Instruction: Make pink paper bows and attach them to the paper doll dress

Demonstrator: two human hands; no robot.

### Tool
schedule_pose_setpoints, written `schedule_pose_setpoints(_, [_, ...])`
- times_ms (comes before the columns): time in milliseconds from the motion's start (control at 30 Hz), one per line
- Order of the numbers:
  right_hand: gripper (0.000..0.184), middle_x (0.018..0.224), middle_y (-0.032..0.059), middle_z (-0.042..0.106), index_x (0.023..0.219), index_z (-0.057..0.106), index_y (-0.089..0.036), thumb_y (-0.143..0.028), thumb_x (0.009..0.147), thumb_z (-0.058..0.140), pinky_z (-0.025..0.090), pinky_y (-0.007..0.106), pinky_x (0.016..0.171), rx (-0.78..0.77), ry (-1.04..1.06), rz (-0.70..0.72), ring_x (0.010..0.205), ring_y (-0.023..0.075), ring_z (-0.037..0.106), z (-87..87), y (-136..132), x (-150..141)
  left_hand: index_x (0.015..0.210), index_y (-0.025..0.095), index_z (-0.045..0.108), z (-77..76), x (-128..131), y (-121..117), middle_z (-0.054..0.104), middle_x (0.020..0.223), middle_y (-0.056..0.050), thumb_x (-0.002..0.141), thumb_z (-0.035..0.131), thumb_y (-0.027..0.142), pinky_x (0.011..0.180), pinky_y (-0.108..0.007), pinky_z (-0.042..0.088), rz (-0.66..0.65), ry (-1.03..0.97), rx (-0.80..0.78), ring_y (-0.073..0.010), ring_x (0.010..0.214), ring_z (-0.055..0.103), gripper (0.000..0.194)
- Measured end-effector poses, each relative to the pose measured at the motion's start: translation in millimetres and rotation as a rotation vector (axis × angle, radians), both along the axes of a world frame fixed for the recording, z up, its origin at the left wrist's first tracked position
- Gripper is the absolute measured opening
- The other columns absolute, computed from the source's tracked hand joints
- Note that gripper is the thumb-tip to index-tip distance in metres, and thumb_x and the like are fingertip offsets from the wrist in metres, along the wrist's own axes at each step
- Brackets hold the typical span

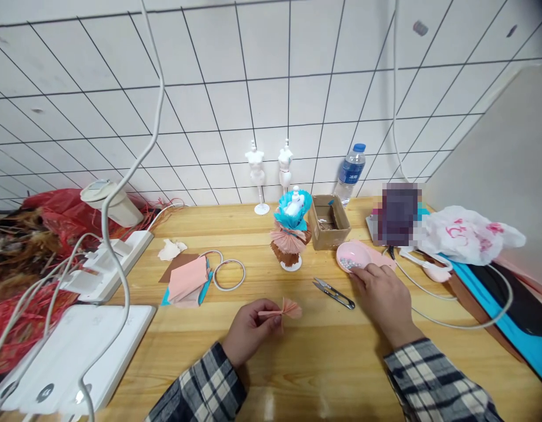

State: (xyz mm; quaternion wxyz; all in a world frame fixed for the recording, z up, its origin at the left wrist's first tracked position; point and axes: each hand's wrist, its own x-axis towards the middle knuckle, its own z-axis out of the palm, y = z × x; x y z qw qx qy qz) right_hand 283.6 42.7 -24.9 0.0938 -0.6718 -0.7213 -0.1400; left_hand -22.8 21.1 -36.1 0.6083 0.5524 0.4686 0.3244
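Note:
My left hand point(256, 328) is closed, thumb against fingers, on a bow of pink pleated paper point(292, 309) just above the table. On the right, my right hand point(383, 296) reaches to a small pink dish point(354, 251) with its fingertips pinched at the front rim, beside small pale beads point(349, 264). What those fingertips hold, if anything, is hidden. Thread snips point(335, 293) lie between my hands. Farther back stands a mini dress form point(292, 265) dressed in blue, pink and brown pleated paper.
Two bare white dress forms point(256, 170) stand by the tiled wall, near a cardboard box point(329, 225) and a water bottle point(351, 173). Folded paper sheets point(189, 281) and a ring point(229, 275) lie left. A white cable point(106, 234) hangs in front; a power strip point(108, 266) sits at left.

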Motion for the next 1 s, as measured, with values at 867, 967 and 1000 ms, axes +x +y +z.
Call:
schedule_pose_setpoints(867, [0.028,0.083,0.0059,0.062,0.104,0.072,-0.022,-0.034,0.094,0.048,0.031,0.031,0.064,0.045,0.073,-0.118,0.082,0.0216,0.050,2.2,9,27,0.098,0.019,0.063,5.7,14,-11,0.069,0.083,-0.004,0.086,0.054,0.028,0.071,-0.028,0.049,-0.124,0.459,0.439,-0.0162,0.076,0.064,0.018])
schedule_pose_setpoints(967, [0.029,0.079,0.0058,0.060,0.103,0.073,-0.022,-0.035,0.093,0.049,0.029,0.031,0.061,0.050,0.061,-0.107,0.078,0.0216,0.049,4.8,11,34,0.098,0.019,0.063,4.9,13,-11,0.069,0.087,-0.006,0.085,0.055,0.027,0.073,-0.029,0.049,-0.120,0.461,0.465,-0.0171,0.079,0.064,0.017])
schedule_pose_setpoints(1000, [0.029,0.078,0.0060,0.060,0.102,0.073,-0.022,-0.035,0.093,0.049,0.028,0.031,0.061,0.050,0.055,-0.101,0.077,0.0217,0.048,5.4,11,35,0.098,0.019,0.063,5.4,13,-10,0.068,0.089,-0.006,0.084,0.056,0.026,0.074,-0.030,0.049,-0.119,0.467,0.495,-0.0176,0.081,0.063,0.017])
